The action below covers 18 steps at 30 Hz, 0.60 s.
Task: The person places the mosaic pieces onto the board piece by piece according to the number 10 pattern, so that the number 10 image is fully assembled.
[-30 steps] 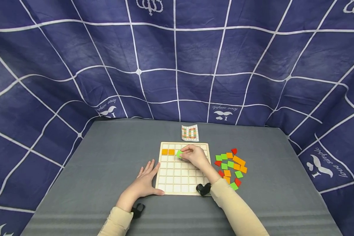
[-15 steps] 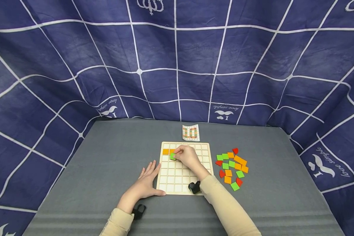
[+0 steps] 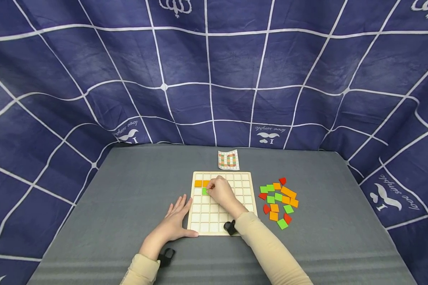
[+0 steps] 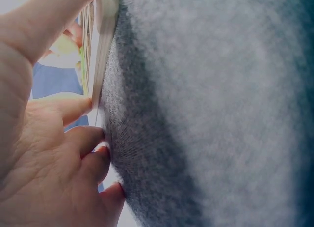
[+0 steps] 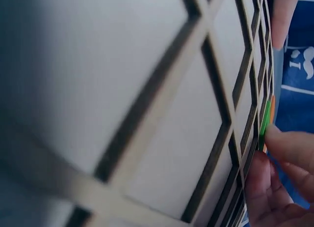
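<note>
A pale wooden grid board [image 3: 214, 217] lies on the grey table. My left hand [image 3: 176, 221] is at its left side, fingers spread, with the thumb at the near corner; in the left wrist view the thumb and index finger reach the board's edge [image 4: 104, 40]. My right hand [image 3: 222, 193] is over the upper part of the grid and pinches a small green square tile [image 3: 204, 191]. That tile lies at a second-row cell, just below one of two orange square tiles [image 3: 198, 183] set side by side. In the right wrist view, thumb and fingertips meet the green tile [image 5: 265, 121] low at the grid.
Right of the board lie loose tiles: several green squares [image 3: 282, 224], orange squares and a rectangle [image 3: 288, 192], and red rounded pieces [image 3: 287, 219]. A printed pattern card [image 3: 228, 160] is behind the board. A blue curtain [image 3: 185, 103] with white lines surrounds the table.
My right hand has moved left and toward me with the green tile, from right of the orange tiles to below the second one. The left hand stays at the board's edge.
</note>
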Each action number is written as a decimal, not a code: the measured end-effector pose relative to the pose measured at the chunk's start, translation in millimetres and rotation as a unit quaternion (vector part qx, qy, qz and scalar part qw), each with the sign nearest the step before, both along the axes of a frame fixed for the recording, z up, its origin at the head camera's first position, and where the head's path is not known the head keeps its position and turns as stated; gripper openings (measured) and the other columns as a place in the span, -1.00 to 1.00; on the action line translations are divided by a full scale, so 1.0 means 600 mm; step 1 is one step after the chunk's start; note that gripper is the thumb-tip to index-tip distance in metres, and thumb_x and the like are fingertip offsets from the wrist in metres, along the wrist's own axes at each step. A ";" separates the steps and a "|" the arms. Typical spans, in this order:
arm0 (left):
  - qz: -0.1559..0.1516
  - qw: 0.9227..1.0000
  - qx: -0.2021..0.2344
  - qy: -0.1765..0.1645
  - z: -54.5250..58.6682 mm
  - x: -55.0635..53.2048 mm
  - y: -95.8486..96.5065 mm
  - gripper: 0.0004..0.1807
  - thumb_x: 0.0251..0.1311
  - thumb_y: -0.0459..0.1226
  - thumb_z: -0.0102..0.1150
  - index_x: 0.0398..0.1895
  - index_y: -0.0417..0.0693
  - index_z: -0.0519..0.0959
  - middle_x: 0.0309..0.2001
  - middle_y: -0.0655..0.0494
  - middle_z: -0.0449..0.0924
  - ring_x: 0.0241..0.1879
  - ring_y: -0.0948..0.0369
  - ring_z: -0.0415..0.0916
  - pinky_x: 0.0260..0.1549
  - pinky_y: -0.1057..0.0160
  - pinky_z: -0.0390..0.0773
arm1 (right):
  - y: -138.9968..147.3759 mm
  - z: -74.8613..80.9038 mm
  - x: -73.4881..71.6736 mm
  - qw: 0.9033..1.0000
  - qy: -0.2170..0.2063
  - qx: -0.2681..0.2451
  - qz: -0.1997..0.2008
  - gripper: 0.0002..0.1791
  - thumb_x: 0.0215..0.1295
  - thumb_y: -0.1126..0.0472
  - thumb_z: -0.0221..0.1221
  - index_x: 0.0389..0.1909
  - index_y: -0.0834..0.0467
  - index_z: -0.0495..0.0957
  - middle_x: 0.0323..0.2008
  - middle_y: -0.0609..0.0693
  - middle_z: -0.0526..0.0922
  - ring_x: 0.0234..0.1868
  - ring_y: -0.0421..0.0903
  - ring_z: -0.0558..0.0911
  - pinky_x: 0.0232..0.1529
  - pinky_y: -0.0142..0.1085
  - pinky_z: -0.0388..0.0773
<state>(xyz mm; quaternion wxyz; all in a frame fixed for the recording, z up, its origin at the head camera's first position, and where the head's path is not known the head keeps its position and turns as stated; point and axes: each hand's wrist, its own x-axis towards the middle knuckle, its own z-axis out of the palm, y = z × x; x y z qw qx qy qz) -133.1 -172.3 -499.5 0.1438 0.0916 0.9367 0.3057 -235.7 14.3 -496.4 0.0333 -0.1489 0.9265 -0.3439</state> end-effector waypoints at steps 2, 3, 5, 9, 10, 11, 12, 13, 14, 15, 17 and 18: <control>0.002 1.000 0.002 0.000 0.000 0.001 0.000 0.26 -0.22 -0.03 0.61 0.55 -0.17 0.06 0.57 -0.24 -0.16 0.57 -0.15 -0.24 0.49 -0.24 -0.17 | -0.001 0.000 0.002 1.000 0.006 0.009 0.000 -0.90 0.16 0.33 0.37 -0.51 0.12 0.67 -0.43 -0.06 0.53 -0.40 -0.23 0.46 -0.26 -0.39 0.60; 0.003 1.000 0.003 0.000 0.001 0.001 0.000 0.26 -0.22 -0.03 0.61 0.54 -0.17 0.07 0.57 -0.24 -0.16 0.57 -0.16 -0.23 0.49 -0.24 -0.17 | -0.001 0.000 0.003 1.000 0.005 0.007 0.000 -0.90 0.16 0.32 0.37 -0.50 0.12 0.67 -0.43 -0.07 0.54 -0.40 -0.23 0.46 -0.16 -0.36 0.63; 0.002 1.000 0.004 0.000 0.000 0.001 0.001 0.26 -0.23 -0.03 0.61 0.54 -0.17 0.07 0.57 -0.24 -0.16 0.57 -0.16 -0.23 0.49 -0.24 -0.17 | 0.002 0.002 0.005 1.000 0.002 -0.004 -0.001 -0.93 0.16 0.32 0.37 -0.47 0.14 0.69 -0.42 -0.06 0.56 -0.40 -0.23 0.48 -0.14 -0.31 0.65; 0.000 1.000 0.003 -0.004 -0.003 0.001 0.001 0.27 -0.21 -0.01 0.61 0.55 -0.16 0.05 0.57 -0.24 -0.17 0.57 -0.15 -0.25 0.49 -0.23 -0.18 | 0.021 0.011 0.003 0.998 -0.023 -0.049 -0.013 -0.97 0.15 0.32 0.36 -0.38 0.17 0.72 -0.38 -0.02 0.60 -0.38 -0.22 0.54 -0.18 -0.32 0.62; -0.001 1.000 0.003 -0.005 -0.004 0.001 0.001 0.27 -0.21 -0.01 0.60 0.55 -0.15 0.05 0.57 -0.23 -0.18 0.57 -0.15 -0.25 0.49 -0.23 -0.19 | 0.028 0.013 0.002 0.997 -0.031 -0.062 -0.019 -0.96 0.16 0.32 0.35 -0.35 0.17 0.72 -0.37 -0.02 0.62 -0.38 -0.21 0.56 -0.26 -0.34 0.60; 0.000 1.000 0.003 -0.005 -0.004 0.001 0.001 0.27 -0.21 -0.01 0.60 0.56 -0.15 0.04 0.57 -0.23 -0.18 0.57 -0.15 -0.26 0.49 -0.23 -0.20 | 0.036 0.017 0.000 0.996 -0.041 -0.075 -0.026 -0.94 0.17 0.32 0.34 -0.33 0.17 0.72 -0.36 -0.01 0.63 -0.37 -0.21 0.59 -0.26 -0.35 0.59; 0.000 1.000 0.004 -0.005 -0.004 0.001 0.000 0.27 -0.21 -0.01 0.60 0.56 -0.14 0.04 0.58 -0.22 -0.19 0.57 -0.14 -0.27 0.49 -0.23 -0.21 | 0.046 0.020 -0.003 0.995 -0.046 -0.085 -0.034 -0.94 0.18 0.31 0.33 -0.32 0.18 0.72 -0.36 -0.01 0.65 -0.37 -0.20 0.61 -0.27 -0.36 0.59; 0.001 1.000 0.005 -0.005 -0.004 0.002 0.000 0.27 -0.21 -0.01 0.60 0.56 -0.14 0.03 0.58 -0.22 -0.19 0.57 -0.14 -0.27 0.50 -0.22 -0.21 | 0.056 0.023 -0.005 0.993 -0.050 -0.095 -0.042 -0.93 0.18 0.31 0.33 -0.31 0.18 0.72 -0.36 0.00 0.67 -0.36 -0.19 0.63 -0.26 -0.36 0.59; 0.002 1.000 0.005 -0.004 -0.004 0.002 0.000 0.28 -0.21 -0.01 0.60 0.56 -0.14 0.03 0.58 -0.22 -0.19 0.57 -0.14 -0.28 0.50 -0.22 -0.22 | 0.067 0.026 -0.008 0.991 -0.057 -0.106 -0.051 -0.93 0.19 0.31 0.33 -0.30 0.19 0.72 -0.36 0.01 0.70 -0.36 -0.17 0.65 -0.26 -0.34 0.60; 0.002 1.000 0.006 -0.005 -0.003 0.002 -0.001 0.28 -0.22 -0.01 0.61 0.56 -0.13 0.03 0.58 -0.21 -0.20 0.57 -0.13 -0.28 0.50 -0.22 -0.23 | 0.079 0.029 -0.010 0.990 -0.063 -0.113 -0.063 -0.92 0.19 0.29 0.33 -0.30 0.18 0.71 -0.36 0.01 0.72 -0.35 -0.17 0.67 -0.25 -0.34 0.61; 0.004 1.000 0.008 -0.004 -0.002 0.002 -0.001 0.29 -0.23 -0.02 0.61 0.56 -0.13 0.03 0.58 -0.21 -0.20 0.57 -0.13 -0.28 0.50 -0.22 -0.23 | 0.105 0.032 -0.015 0.987 -0.067 -0.119 -0.085 -0.92 0.19 0.27 0.34 -0.30 0.18 0.71 -0.36 0.03 0.75 -0.35 -0.16 0.69 -0.26 -0.33 0.61; 0.004 1.000 0.008 -0.003 -0.003 0.002 0.000 0.29 -0.23 -0.02 0.61 0.56 -0.13 0.03 0.58 -0.21 -0.20 0.57 -0.13 -0.28 0.50 -0.22 -0.23 | 0.119 0.033 -0.017 0.986 -0.067 -0.120 -0.098 -0.92 0.19 0.26 0.35 -0.30 0.17 0.71 -0.35 0.03 0.76 -0.35 -0.14 0.69 -0.27 -0.33 0.61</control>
